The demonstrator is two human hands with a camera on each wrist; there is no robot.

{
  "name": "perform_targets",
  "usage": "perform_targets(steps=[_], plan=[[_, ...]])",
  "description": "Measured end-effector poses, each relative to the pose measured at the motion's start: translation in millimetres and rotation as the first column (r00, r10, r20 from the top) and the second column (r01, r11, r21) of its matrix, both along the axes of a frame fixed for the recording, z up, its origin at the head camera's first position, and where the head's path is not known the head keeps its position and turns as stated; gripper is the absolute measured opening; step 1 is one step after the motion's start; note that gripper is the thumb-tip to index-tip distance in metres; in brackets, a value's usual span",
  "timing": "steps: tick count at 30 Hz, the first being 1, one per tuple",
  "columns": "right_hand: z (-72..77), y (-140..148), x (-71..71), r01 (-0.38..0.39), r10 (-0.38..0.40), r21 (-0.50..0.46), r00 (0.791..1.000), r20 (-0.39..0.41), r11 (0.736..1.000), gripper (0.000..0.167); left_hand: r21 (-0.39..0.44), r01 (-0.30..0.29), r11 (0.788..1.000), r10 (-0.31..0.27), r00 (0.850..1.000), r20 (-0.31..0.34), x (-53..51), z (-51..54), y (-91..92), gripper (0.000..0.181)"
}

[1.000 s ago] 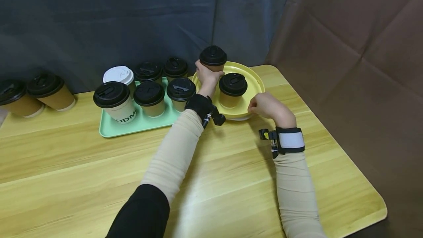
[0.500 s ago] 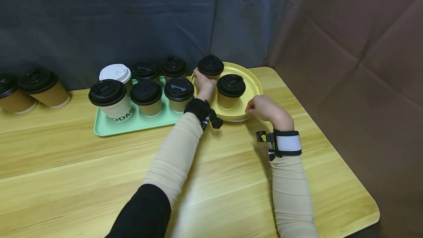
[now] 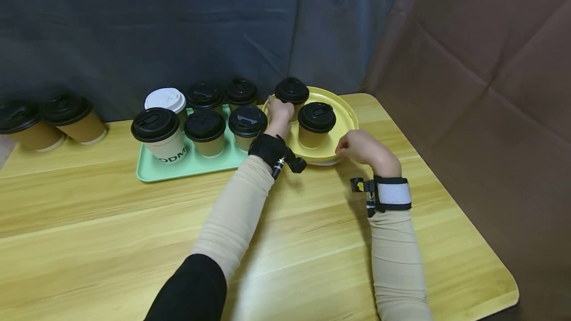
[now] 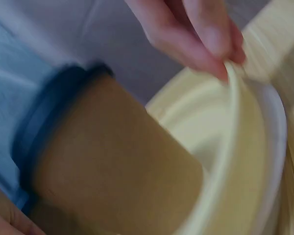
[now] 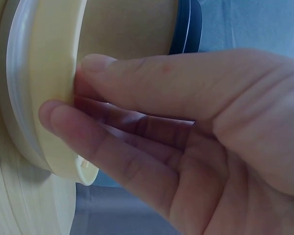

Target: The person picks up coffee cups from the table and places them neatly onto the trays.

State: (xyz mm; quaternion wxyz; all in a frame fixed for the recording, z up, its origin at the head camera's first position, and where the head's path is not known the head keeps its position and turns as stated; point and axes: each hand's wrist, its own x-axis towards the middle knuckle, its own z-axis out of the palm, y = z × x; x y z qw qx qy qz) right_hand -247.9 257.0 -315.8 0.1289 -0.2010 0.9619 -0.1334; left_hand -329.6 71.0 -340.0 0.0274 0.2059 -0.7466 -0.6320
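On the round yellow tray at the back right, my left hand grips a brown paper coffee cup with a black lid. That cup stands at the tray's back left, its lower part partly covered by the hand. A second black-lidded coffee cup stands upright in front of it and fills much of the left wrist view. My right hand pinches the tray's near right rim between thumb and fingers, as the right wrist view confirms. A pale round base sits under the tray.
Left of it, a mint-green rectangular tray bears several lidded cups, among them a white-lidded one and a larger white cup. Two brown cups stand tilted in view at far left. Dark cloth hangs behind the wooden table.
My left hand has lowered the cup from above the yellow tray down onto it, behind the other cup. The right hand has stayed at the tray's rim. The head view has shifted slightly.
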Motion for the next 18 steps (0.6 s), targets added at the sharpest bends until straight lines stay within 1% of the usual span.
perform_targets(steps=[2,3,4,6,7,9,10,11,12,13,14,15,16,18], plan=[[-1.2,1,-1.8,0.005,-0.005,-0.002,1.000,0.009,1.000,0.014,0.057,0.006,0.998,-0.005,1.000,-0.012,2.6,7.4,1.6,0.070],[-1.6,2,-2.0,0.009,-0.009,-0.004,1.000,0.017,1.000,0.014,0.099,0.006,0.995,-0.004,1.000,-0.021,4.1,10.5,2.6,0.072],[-1.7,3,-1.8,0.012,-0.012,-0.007,1.000,0.024,1.000,0.014,0.139,0.003,0.990,0.002,0.999,-0.036,6.1,13.8,4.1,0.073],[-1.8,7,-0.8,0.018,-0.018,-0.011,0.999,0.034,1.000,0.015,0.197,-0.011,0.980,0.020,0.999,-0.046,10.8,21.1,6.8,0.074],[-1.4,9,-0.2,0.021,-0.020,-0.013,0.999,0.042,1.000,0.015,0.225,-0.017,0.974,0.032,0.998,-0.062,14.2,25.8,7.5,0.075],[0.3,15,0.4,0.020,-0.019,-0.013,0.999,0.044,1.000,0.016,0.279,-0.025,0.960,0.065,0.989,-0.134,22.1,37.6,6.3,0.075],[1.4,17,0.5,0.019,-0.019,-0.012,0.999,0.044,1.000,0.016,0.293,-0.026,0.956,0.083,0.980,-0.182,27.4,45.2,3.7,0.074],[2.3,19,0.1,0.020,-0.020,-0.007,0.999,0.041,1.000,0.016,0.302,-0.025,0.953,0.101,0.966,-0.238,33.4,53.5,-1.0,0.074],[2.9,21,-0.5,0.022,-0.021,-0.006,0.999,0.042,1.000,0.017,0.325,-0.016,0.946,0.122,0.943,-0.308,40.3,61.8,-7.8,0.074],[3.5,22,-1.0,0.025,-0.025,-0.002,0.999,0.042,1.000,0.017,0.351,-0.006,0.936,0.148,0.913,-0.379,47.5,70.6,-17.1,0.074],[3.8,23,-1.5,0.026,-0.026,0.002,0.999,0.039,1.000,0.018,0.374,0.002,0.928,0.181,0.872,-0.455,54.3,78.7,-28.6,0.074],[4.0,24,-1.6,0.027,-0.027,0.006,0.999,0.040,1.000,0.018,0.394,0.011,0.919,0.213,0.827,-0.520,61.4,86.2,-42.5,0.075],[3.9,24,-1.6,0.030,-0.030,0.008,0.999,0.044,1.000,0.018,0.418,0.016,0.908,0.251,0.778,-0.576,68.5,92.9,-58.5,0.075],[2.9,25,-2.1,0.026,-0.027,0.009,0.999,0.048,1.000,0.018,0.481,0.010,0.877,0.349,0.676,-0.649,81.5,104.7,-96.7,0.075]])
